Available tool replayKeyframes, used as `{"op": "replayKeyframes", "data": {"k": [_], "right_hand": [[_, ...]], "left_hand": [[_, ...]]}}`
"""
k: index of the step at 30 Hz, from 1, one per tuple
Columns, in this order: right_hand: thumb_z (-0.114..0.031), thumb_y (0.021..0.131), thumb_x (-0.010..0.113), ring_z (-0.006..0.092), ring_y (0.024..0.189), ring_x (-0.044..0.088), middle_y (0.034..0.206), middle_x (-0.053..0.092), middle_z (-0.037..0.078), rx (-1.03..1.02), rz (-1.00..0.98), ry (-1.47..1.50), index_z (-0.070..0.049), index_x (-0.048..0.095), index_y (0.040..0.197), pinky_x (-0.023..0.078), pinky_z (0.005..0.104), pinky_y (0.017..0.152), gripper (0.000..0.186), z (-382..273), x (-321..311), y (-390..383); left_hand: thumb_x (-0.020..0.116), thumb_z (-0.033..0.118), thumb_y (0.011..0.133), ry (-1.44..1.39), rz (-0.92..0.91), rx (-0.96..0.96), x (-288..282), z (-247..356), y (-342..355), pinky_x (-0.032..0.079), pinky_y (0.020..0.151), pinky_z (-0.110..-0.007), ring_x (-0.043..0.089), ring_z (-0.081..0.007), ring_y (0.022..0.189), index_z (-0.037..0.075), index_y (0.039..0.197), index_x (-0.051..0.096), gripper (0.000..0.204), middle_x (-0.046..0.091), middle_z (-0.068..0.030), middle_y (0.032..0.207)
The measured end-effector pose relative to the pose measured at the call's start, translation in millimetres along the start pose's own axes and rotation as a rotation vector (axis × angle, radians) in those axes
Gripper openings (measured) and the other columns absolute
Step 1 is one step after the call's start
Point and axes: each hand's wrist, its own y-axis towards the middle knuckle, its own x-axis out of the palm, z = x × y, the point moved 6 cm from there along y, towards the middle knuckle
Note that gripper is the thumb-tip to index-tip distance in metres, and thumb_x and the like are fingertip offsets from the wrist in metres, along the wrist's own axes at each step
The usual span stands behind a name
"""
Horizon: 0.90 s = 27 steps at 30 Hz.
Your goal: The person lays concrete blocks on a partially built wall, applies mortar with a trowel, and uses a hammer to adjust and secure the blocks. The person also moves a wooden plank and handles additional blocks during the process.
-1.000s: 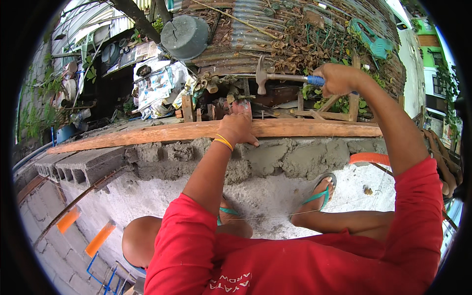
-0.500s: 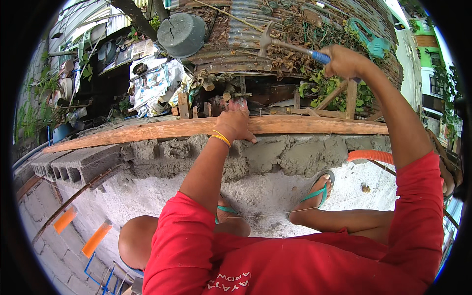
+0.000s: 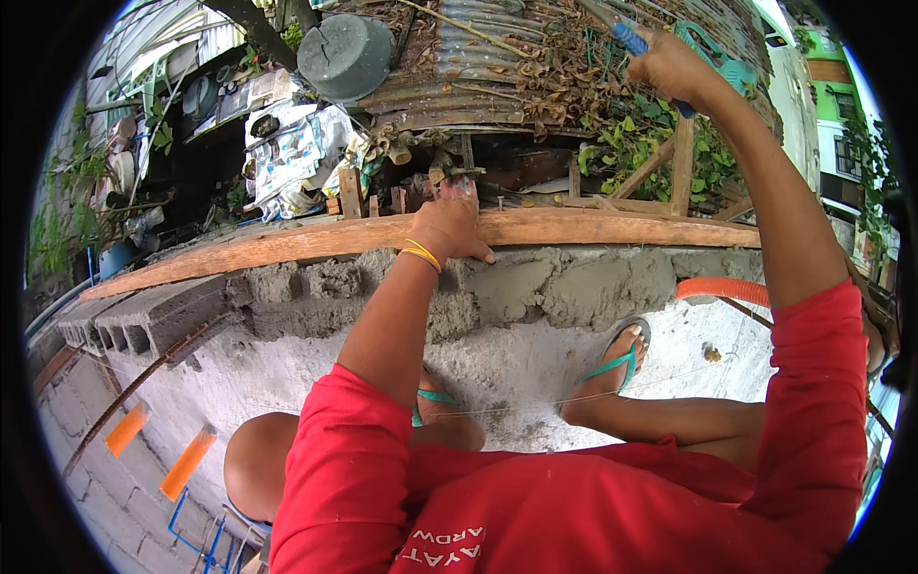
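My right hand (image 3: 669, 67) is raised at the upper right, closed round the blue grip of a hammer (image 3: 627, 36); the hammer's head is out of frame at the top. My left hand (image 3: 448, 230) clasps the long wooden plank (image 3: 574, 226), thumb on its near face and fingertips over the far edge, where a small pinkish piece lies partly hidden. Just right of it a nail (image 3: 500, 204) stands upright at the plank. The plank runs along a low wall topped with wet mortar (image 3: 574, 292).
Concrete blocks (image 3: 153, 320) with bent rebar sit at the left, an orange corrugated pipe (image 3: 717, 289) at the right. Beyond the plank are a corrugated roof (image 3: 478, 48) with dead leaves, a grey basin (image 3: 344, 53), wood scraps and plants. My sandalled feet stand on pale concrete (image 3: 507, 373).
My right hand with the hammer has risen toward the top edge, taking the hammer's head out of view. My left hand still holds the plank; the whole scene sits slightly higher in the picture.
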Motion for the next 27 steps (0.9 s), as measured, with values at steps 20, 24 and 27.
{"op": "replayKeyframes", "data": {"k": [20,24,27], "right_hand": [[-0.011,0.082,0.069,0.0326,0.076,0.072,0.081,0.07,0.02,-0.285,-0.525,-0.461,-0.003,0.069,0.108,0.055,0.0479,0.068,0.027,13.8,94.6,-50.7],[-0.01,0.08,0.07,0.0266,0.061,0.066,0.07,0.064,0.013,-0.094,-0.437,-0.231,-0.002,0.063,0.1,0.053,0.0455,0.06,0.022,42.2,28.8,-10.1],[-0.013,0.087,0.069,0.0173,0.049,0.053,0.062,0.056,0.006,0.094,0.161,0.242,-0.001,0.062,0.1,0.043,0.0391,0.049,0.019,30.3,-8.6,23.0]], "left_hand": [[0.084,0.072,0.064,0.007,0.009,-0.03,-11.9,3.3,-8.1,0.057,0.096,-0.044,0.07,-0.0344,0.115,-0.002,0.123,0.065,0.097,0.073,-0.0192,0.121],[0.084,0.073,0.064,0.004,-0.019,-0.02,-8.4,3.9,-4.3,0.056,0.098,-0.044,0.07,-0.0346,0.115,-0.002,0.123,0.065,0.097,0.073,-0.0185,0.121],[0.084,0.073,0.064,-0.004,-0.048,-0.023,-4.8,1.1,-3.3,0.056,0.098,-0.044,0.07,-0.0343,0.116,-0.002,0.123,0.065,0.097,0.073,-0.0178,0.121]]}}
